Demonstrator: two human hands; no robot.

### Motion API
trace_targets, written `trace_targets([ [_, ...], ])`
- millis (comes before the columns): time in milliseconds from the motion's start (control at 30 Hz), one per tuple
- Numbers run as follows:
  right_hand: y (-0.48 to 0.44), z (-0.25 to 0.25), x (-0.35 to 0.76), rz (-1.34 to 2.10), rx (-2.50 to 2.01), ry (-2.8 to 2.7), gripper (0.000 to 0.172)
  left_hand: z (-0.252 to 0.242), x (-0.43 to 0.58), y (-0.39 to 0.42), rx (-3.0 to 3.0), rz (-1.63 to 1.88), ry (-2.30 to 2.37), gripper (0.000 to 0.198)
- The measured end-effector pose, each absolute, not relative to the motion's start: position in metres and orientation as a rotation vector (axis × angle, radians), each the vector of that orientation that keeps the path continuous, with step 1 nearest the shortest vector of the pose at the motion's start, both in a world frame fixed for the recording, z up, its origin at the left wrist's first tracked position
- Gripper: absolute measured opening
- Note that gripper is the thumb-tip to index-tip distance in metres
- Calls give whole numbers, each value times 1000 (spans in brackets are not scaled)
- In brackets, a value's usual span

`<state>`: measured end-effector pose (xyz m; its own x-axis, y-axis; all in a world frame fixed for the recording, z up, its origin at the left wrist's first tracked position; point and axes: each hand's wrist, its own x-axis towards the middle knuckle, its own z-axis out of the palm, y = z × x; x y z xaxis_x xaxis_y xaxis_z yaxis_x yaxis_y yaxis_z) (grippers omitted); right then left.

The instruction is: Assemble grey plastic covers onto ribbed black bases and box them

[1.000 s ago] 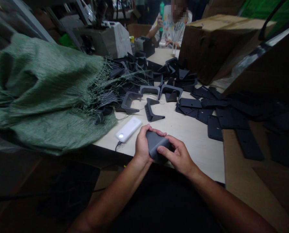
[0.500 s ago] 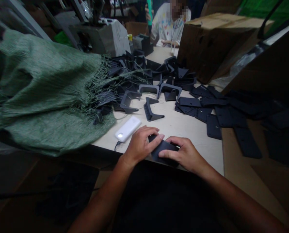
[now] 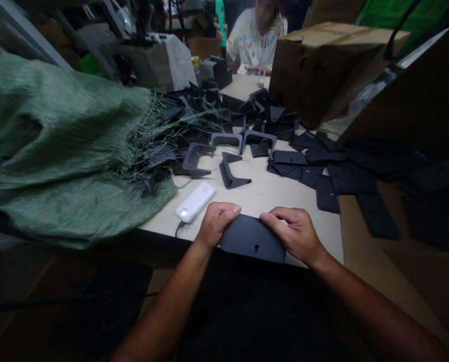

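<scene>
A dark grey plastic plate [image 3: 249,237] with a keyhole-shaped slot is held at the table's front edge. My left hand [image 3: 216,223] grips its left end, thumb on top. On the opposite end, my right hand [image 3: 294,231] is closed with its thumb along the upper edge. The fingers beneath the plate are hidden. Just beyond my left hand lies a white power bank [image 3: 195,202] with a black cable plugged in. An angled dark grey bracket [image 3: 230,173] rests on the table farther back.
A green woven sack [image 3: 70,151] with frayed edges covers the left side. More brackets are heaped behind it. Several flat dark plates [image 3: 327,193] lie at the right. A cardboard box [image 3: 315,70] stands at the back right; a person [image 3: 256,40] sits across the table.
The dark plate has turned so its broad face with the slot shows. My hands have moved apart to its two ends. The view has shifted slightly.
</scene>
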<state>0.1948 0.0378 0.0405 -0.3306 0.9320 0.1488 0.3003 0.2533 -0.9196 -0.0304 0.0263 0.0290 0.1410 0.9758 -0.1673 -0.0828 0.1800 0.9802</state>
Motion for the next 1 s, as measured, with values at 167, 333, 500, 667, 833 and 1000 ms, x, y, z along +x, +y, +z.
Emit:
trace_targets([
  [167, 43, 36, 185, 1159, -1126, -1656, 48, 28, -21, 20, 904, 1117, 1149, 51],
  [333, 55, 38, 184, 1252, -1072, -1736, 51, 26, -25, 15, 938, 1105, 1212, 50],
  [500, 62, 38, 187, 1321, -1036, -1869, 55, 29, -39, 12, 1172, 798, 1121, 54],
  [667, 70, 44, 186, 1329, -1061, -1875, 57, 30, -45, 13, 1178, 755, 1113, 50],
  [833, 81, 50, 199, 984, -1120, -1730, 36, 21, -45, 12, 1054, 1010, 1196, 47],
  [1000, 72, 41, 211, 1150, -1274, -1471, 42, 18, -40, 14, 864, 1432, 1267, 36],
])
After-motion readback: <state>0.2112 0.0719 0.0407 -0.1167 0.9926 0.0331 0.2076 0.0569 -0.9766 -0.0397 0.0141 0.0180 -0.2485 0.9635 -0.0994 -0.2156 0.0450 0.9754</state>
